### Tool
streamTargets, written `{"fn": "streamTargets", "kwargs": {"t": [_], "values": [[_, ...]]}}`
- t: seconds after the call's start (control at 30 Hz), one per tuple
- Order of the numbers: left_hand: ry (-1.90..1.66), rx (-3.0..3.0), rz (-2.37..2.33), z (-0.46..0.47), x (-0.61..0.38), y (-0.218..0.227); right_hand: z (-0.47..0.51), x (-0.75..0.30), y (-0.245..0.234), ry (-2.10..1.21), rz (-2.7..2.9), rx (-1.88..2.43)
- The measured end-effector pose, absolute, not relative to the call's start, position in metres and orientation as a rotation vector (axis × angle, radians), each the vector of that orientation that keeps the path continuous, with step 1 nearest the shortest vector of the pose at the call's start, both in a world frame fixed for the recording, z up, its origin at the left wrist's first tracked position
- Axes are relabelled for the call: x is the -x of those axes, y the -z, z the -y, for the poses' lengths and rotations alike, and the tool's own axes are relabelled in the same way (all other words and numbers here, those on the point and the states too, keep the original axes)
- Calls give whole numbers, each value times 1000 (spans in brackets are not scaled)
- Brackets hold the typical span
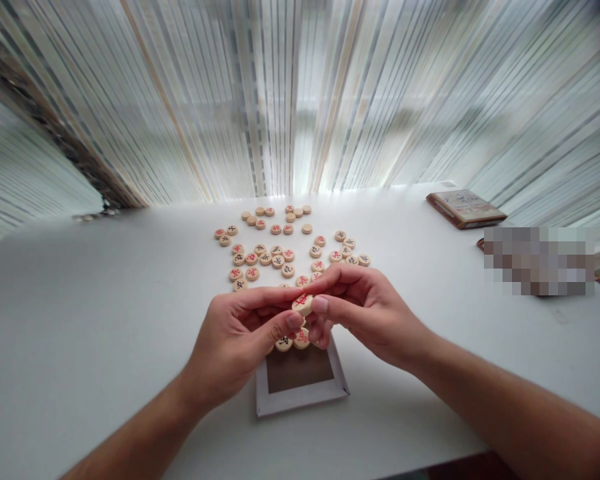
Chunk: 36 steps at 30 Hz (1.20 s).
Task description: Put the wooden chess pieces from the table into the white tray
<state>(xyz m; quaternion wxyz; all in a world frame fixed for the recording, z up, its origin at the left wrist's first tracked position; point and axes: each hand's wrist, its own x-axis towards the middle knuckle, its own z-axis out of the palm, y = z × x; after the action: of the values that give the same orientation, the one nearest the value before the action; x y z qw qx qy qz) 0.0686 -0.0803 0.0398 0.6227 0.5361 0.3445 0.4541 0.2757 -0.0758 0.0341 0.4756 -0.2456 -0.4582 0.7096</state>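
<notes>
Two hands, the left hand [240,340] and the right hand [375,313], are together on one red-marked xiangqi piece [303,305], thumbs and fingers pinching it above the far part of a white-rimmed shallow box [305,399], near a black-marked horse piece [283,343] and a red-marked horse piece [301,339]. Probably wooden, the disc should be light, stiff and hardly fragile, though its smooth faces may slip, so opposite points on its rim look the surest hold.
</notes>
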Motion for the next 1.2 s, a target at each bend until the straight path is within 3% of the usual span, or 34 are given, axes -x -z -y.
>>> {"fn": "streamTargets", "kwargs": {"t": [0.7, 1.2], "values": [[-1086, -1318, -799, 78, -69, -40, 77, -273, -33, -1511, 1236, 657], [-1087, -1213, -678, 80, -74, -43, 73, -276, -34, -1711, 1159, 803]]}}
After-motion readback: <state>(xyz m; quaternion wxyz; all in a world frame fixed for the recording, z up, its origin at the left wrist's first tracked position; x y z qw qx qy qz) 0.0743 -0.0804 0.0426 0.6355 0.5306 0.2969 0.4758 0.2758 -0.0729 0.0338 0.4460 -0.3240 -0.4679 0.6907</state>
